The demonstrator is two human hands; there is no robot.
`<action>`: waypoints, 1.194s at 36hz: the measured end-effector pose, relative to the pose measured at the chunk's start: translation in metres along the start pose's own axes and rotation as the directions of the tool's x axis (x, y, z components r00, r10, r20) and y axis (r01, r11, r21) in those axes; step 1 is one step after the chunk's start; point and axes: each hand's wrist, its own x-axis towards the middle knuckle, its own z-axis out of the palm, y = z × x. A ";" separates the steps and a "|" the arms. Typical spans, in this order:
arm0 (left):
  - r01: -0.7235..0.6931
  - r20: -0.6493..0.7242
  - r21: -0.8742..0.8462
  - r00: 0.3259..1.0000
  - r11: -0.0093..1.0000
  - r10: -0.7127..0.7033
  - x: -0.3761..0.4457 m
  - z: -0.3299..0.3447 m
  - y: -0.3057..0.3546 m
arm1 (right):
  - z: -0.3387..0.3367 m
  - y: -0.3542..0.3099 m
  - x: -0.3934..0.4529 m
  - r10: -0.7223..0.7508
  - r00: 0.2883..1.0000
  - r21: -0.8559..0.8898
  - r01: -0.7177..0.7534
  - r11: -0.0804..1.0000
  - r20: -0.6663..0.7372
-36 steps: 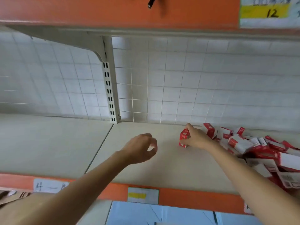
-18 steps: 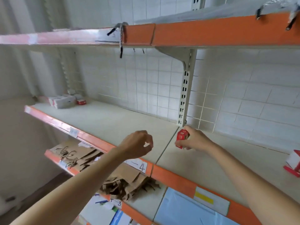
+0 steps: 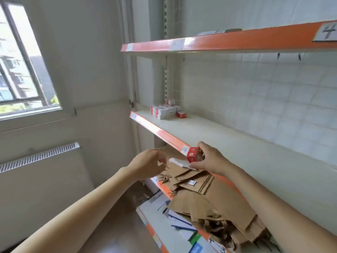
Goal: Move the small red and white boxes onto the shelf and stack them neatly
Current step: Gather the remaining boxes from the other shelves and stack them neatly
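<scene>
At the orange front edge of the middle shelf [image 3: 237, 150]: small red and white box [image 3: 193, 154] pinched in right hand [image 3: 211, 158], fingers [image 3: 204, 146] clamped over its top, thumb beneath. Left hand [image 3: 150, 164] just beside, fingers loosely curled, holding nothing. Far along same shelf, by the wall end, stacked boxes [image 3: 165, 110]. Below, brown paper bags [image 3: 206, 194] heaped on lower shelf. Window [image 3: 21, 70] at left.

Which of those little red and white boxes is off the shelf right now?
The box gripped in the right hand, in front of the shelf's orange edge. The other boxes sit stacked at the shelf's far end.
</scene>
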 end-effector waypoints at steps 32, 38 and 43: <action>-0.008 -0.079 0.006 0.997 1.000 0.009 0.200 -0.003 -0.142 | 0.014 0.045 0.278 0.058 0.992 0.098 -0.047 0.994 -0.114; -0.125 0.023 -0.024 0.992 0.992 0.126 0.246 0.034 -0.134 | 0.020 0.099 0.276 0.236 0.955 0.185 -0.203 0.962 -0.180; -0.200 0.061 -0.062 0.977 0.978 0.204 0.289 0.052 -0.130 | 0.009 0.116 0.268 0.240 0.964 0.090 -0.230 0.969 -0.115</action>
